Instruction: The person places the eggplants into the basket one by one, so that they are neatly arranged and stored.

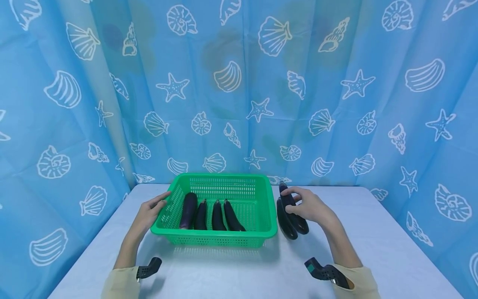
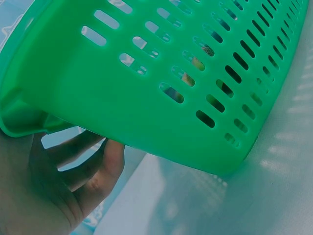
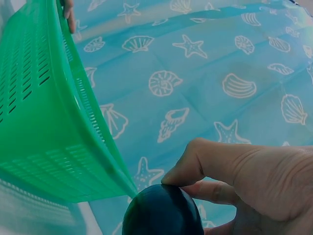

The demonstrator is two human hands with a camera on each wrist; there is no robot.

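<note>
A green plastic basket (image 1: pixel 216 233) stands on the table with several dark purple eggplants in it, among them a thicker one (image 1: pixel 189 211) at the left and a curved one (image 1: pixel 232 216). My left hand (image 1: pixel 147 212) holds the basket's left rim, its thumb (image 2: pixel 114 159) against the outer wall in the left wrist view. To the right of the basket, my right hand (image 1: pixel 308 205) pinches an eggplant (image 1: pixel 293 209) between thumb and fingers; its rounded end (image 3: pixel 164 213) shows in the right wrist view. Another eggplant (image 1: pixel 285 224) lies beside it, close to the basket.
The table (image 1: pixel 209 276) has a white cover. A blue curtain (image 1: pixel 239 104) printed with white shells and starfish hangs behind it and along both sides. A black wrist camera (image 1: pixel 149 268) sits on the left sleeve, and another camera (image 1: pixel 325 273) on the right.
</note>
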